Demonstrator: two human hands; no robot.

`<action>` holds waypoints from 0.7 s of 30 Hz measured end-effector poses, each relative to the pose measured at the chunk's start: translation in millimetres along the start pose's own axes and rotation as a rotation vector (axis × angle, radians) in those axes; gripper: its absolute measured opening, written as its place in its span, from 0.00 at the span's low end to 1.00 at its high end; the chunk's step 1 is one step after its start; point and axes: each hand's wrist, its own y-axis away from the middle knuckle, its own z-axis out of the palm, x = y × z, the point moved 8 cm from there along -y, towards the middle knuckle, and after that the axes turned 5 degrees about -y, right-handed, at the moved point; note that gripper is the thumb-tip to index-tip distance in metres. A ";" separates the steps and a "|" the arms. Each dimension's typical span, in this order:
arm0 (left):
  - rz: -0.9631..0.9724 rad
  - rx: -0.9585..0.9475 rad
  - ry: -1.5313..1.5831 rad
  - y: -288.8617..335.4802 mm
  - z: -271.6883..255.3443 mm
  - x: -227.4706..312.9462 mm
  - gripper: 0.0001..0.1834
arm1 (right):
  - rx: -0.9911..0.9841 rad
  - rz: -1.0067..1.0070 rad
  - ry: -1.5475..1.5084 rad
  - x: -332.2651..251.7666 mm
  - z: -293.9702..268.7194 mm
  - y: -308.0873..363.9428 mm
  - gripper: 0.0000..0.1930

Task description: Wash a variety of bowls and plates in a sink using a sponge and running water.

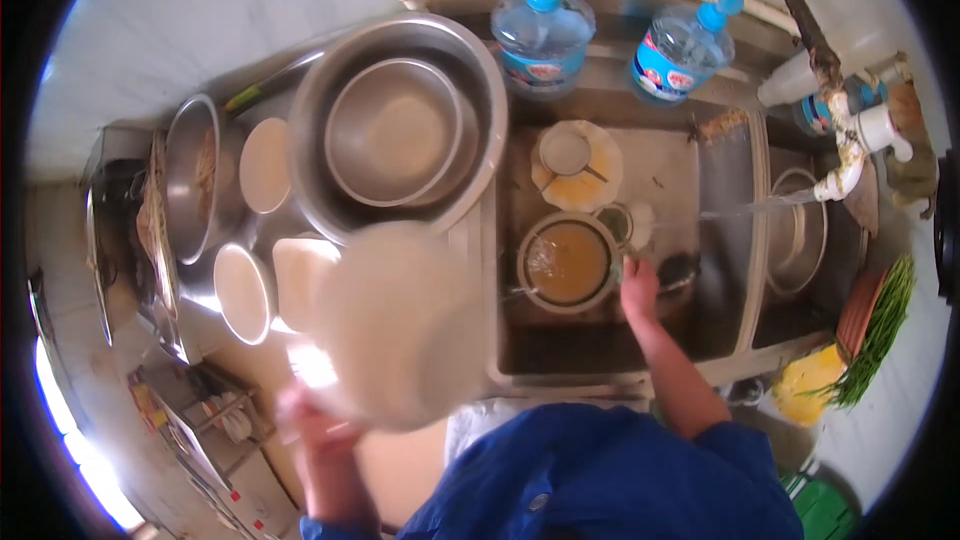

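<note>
My left hand (318, 420), smeared by motion, grips the edge of a large pale bowl (405, 325). The bowl is blurred too, raised over the counter left of the sink. In the sink (675, 160), my right hand (639, 290) reaches down with fingers closed; what they hold, if anything, is hidden. Just left of it sits a round bowl (570, 262) full of cloudy brownish water. A small cup (613, 224) stands beyond the fingertips. Farther back lies a yellow-and-white scalloped plate (590, 180) with a small round dish (565, 151) on it.
Nested steel basins (480, 170) stand left of the sink, beside white bowls (243, 295). Two pump bottles (543, 35) line the back. Water runs from a white tap (840, 180) at right. A metal pot (798, 250) sits in the right basin, near green stalks (885, 330).
</note>
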 end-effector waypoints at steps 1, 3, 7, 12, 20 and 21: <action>0.471 0.033 -0.672 31.8 4.8 66.6 0.34 | 0.002 0.030 -0.009 6.6 11.7 -9.4 0.21; 0.697 0.261 -0.935 53.3 19.2 130.0 0.33 | 0.035 -0.083 0.265 -2.9 33.2 -31.5 0.26; 0.729 0.563 -1.201 -10.9 16.9 199.4 0.23 | -0.214 0.177 0.322 34.3 76.2 -39.3 0.30; 0.755 0.564 -1.674 -125.3 -40.7 245.4 0.10 | -0.228 0.265 0.224 1.1 48.2 -14.3 0.22; 0.837 0.479 -2.430 -240.7 -106.8 224.9 0.06 | -0.105 0.396 0.278 68.1 9.6 -15.1 0.14; 0.878 0.485 -2.492 -252.0 -112.8 225.1 0.08 | -0.061 0.319 0.308 78.1 16.2 -28.7 0.13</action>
